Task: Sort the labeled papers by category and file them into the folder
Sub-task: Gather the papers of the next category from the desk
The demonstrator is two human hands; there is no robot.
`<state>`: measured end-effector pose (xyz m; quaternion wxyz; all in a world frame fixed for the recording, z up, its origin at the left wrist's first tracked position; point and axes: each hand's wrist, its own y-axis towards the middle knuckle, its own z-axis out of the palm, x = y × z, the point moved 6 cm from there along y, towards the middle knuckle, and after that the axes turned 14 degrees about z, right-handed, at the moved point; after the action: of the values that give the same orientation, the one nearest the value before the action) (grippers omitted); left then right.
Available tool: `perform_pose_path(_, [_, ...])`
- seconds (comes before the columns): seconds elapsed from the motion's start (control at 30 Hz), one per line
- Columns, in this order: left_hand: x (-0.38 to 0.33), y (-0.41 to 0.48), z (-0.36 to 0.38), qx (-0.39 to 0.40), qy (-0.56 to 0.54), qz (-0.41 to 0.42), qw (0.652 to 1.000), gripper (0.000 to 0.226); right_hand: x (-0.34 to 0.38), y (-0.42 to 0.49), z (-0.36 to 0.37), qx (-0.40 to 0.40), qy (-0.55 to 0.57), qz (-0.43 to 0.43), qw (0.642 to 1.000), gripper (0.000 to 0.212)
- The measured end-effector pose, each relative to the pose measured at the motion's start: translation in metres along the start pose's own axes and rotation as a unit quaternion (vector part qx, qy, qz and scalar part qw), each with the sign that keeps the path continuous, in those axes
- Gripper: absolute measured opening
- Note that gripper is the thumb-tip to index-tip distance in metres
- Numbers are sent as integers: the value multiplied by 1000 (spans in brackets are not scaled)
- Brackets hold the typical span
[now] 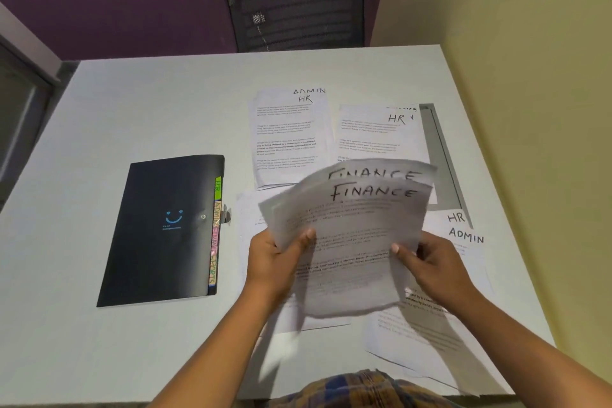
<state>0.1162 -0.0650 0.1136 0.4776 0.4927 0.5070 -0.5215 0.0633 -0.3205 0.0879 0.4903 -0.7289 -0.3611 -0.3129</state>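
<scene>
Two sheets headed FINANCE (357, 235) are lifted above the table, one behind the other. My left hand (275, 258) grips their left edge, thumb on top. My right hand (430, 262) pinches their right edge. The black folder (159, 232) lies closed to the left, with coloured tabs (215, 228) reading HR, ADMIN, FINANCE and REPORTS along its right side. Flat on the table lie a pile with HR on top and ADMIN showing behind it (288, 139), an HR sheet (377, 132), and sheets marked HR and ADMIN (463, 232) at the right.
More printed sheets (410, 328) lie under and in front of my hands near the table's front edge. A black mesh chair (294, 0) stands beyond the white table (132, 103). A yellow wall borders the table on the right.
</scene>
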Motion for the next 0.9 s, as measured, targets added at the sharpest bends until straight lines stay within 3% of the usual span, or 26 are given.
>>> perform_pose_path(0.1, [21, 4, -1, 26, -16, -81, 996, 11, -18, 1, -9, -38, -7, 40, 998, 16])
perform_pose_path(0.2, [77, 3, -30, -3, 139, -165, 976, 25, -40, -1, -16, -61, 8, 95, 994, 12])
perform_pose_path(0.33, [112, -7, -73, -67, 433, -196, 877, 33, -66, -6, -23, -77, 43, 169, 982, 10])
perform_pose_path(0.5, [118, -6, -69, -67, 501, -255, 825, 79, -74, -10, -27, -94, 54, 222, 969, 17])
perform_pose_path(0.63, [120, -2, -71, -89, 415, -277, 862, 81, -74, -10, -30, -114, 65, 223, 966, 20])
perform_pose_path(0.7, [125, -1, -79, -80, 368, -292, 879, 66, -74, -9, -32, -120, 65, 221, 966, 21])
perform_pose_path(0.8, [127, -1, -86, -73, 306, -281, 906, 25, -74, -10, -32, -120, 66, 218, 966, 22])
perform_pose_path(0.83, [127, -2, -88, -85, 278, -274, 917, 23, -75, -10, -32, -118, 73, 216, 966, 22])
perform_pose_path(0.9, [125, -6, -92, -103, 242, -257, 930, 40, -75, -10, -32, -118, 95, 206, 967, 21])
